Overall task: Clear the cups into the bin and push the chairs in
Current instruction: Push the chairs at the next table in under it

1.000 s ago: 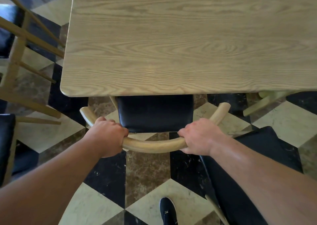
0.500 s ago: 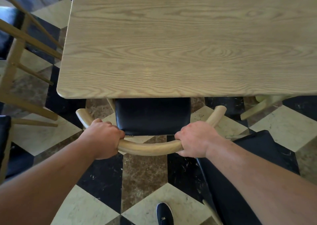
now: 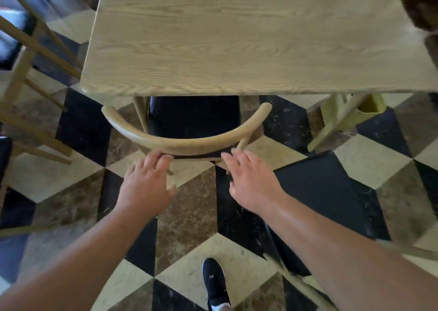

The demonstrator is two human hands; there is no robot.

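Note:
A wooden chair with a curved backrest [image 3: 180, 142] and a black seat [image 3: 193, 113] stands tucked under the light wooden table [image 3: 237, 37]. My left hand [image 3: 148, 182] hovers just behind the backrest's left part, fingers spread, fingertips at or near the rail. My right hand [image 3: 251, 182] is open too, just behind the right part of the rail. Neither hand grips anything. No cups or bin show in this view.
A second chair with a black seat [image 3: 327, 192] stands at my right, partly under my right forearm. Another wooden chair [image 3: 26, 56] stands at the left. A yellowish object [image 3: 371, 103] sits under the table's right side. My black shoe [image 3: 214, 284] rests on the chequered floor.
Both hands have let go of the chair's backrest and opened, drawing back slightly. The chair sits further under the table than before.

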